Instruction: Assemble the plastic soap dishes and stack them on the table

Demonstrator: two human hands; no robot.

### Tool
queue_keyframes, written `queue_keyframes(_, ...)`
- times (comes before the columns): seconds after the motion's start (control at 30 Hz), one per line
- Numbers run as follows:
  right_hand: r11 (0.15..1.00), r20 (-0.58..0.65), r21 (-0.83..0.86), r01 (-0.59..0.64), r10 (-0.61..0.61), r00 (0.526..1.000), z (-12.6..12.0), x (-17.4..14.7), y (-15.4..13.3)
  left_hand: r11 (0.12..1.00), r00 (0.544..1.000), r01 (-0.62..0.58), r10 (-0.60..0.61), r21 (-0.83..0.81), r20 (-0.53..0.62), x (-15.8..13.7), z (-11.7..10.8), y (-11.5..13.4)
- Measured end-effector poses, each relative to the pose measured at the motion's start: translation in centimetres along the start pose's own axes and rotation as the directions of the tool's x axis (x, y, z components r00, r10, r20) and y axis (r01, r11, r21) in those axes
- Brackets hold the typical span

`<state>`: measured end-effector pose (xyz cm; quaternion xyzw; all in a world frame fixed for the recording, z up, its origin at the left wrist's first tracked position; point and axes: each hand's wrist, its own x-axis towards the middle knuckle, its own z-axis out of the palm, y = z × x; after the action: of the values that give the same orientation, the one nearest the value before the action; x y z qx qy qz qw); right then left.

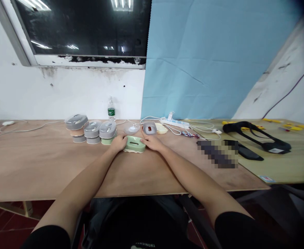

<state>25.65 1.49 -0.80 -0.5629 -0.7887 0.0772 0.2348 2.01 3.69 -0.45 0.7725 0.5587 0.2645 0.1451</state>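
Note:
A light green oval plastic box (134, 144), with a slot in its upper face and a pale wavy rim along its lower edge, sits on the table between my hands. My left hand (119, 143) is closed on its left end, and my right hand (152, 142) grips the right end. Just behind it lie a clear lid (131, 128), a grey oval part (149, 129) with something brown inside, and cream-coloured pieces (161, 128). Left of my left hand stands a stacked pair of boxes, grey over green (108, 131).
More stacked boxes (76, 126) stand further left. A water bottle (110, 109) is by the wall. Behind on the right run a power strip (175, 122) and white cables. A black headset-like frame (258, 136) and yellow pieces lie at far right.

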Motion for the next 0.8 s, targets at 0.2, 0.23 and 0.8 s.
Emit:
queue_keyframes(0.2,1.000,-0.074,-0.016,-0.016,0.015,0.997,-0.2,-0.1,-0.2,0.997,0.997,-0.075,0.075,0.014,0.010,-0.1,0.3,-0.2)
queue_keyframes(0.23,0.999,-0.075,-0.026,-0.020,0.018,0.997,-0.2,-0.1,-0.2,0.995,0.995,-0.102,0.101,0.014,0.017,-0.2,0.3,-0.1)
queue_keyframes(0.8,0.995,0.027,-0.085,-0.053,0.056,0.998,-0.7,-0.2,-0.5,0.925,0.913,-0.380,0.371,0.026,0.169,2.5,0.7,-1.6)
